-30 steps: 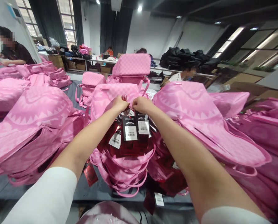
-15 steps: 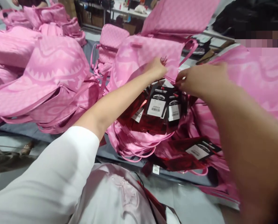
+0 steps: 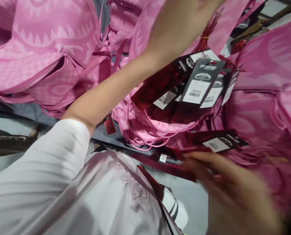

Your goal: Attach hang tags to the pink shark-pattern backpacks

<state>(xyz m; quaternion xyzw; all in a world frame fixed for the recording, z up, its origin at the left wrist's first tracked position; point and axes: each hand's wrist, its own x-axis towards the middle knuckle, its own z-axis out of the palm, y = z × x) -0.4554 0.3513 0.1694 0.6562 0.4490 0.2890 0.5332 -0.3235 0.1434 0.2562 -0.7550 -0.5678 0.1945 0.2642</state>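
My left hand (image 3: 182,26) reaches to the top edge of the view, over a pink backpack; its fingers are blurred and partly cut off. Beside it rises a bundle of red strings (image 3: 205,37), bound with a yellow band. Below the strings fan several black hang tags (image 3: 203,76) with white barcode labels, among dark red translucent sleeves (image 3: 157,83). Lower right, my blurred right hand (image 3: 223,179) pinches the edge of a dark red plastic strip (image 3: 175,168) by the table edge. Just above that hand lies another barcode tag (image 3: 215,144).
Pink backpacks with a jagged-tooth print crowd the table, one at left (image 3: 52,42) and one at right (image 3: 265,65). Loose pink straps (image 3: 145,130) hang toward the grey table edge (image 3: 45,116). A small red tag (image 3: 109,124) dangles there.
My right hand has come down from the hang tags to the dark red strip at the table edge. The view has tilted down, and the string bundle now stands out beside my left hand.
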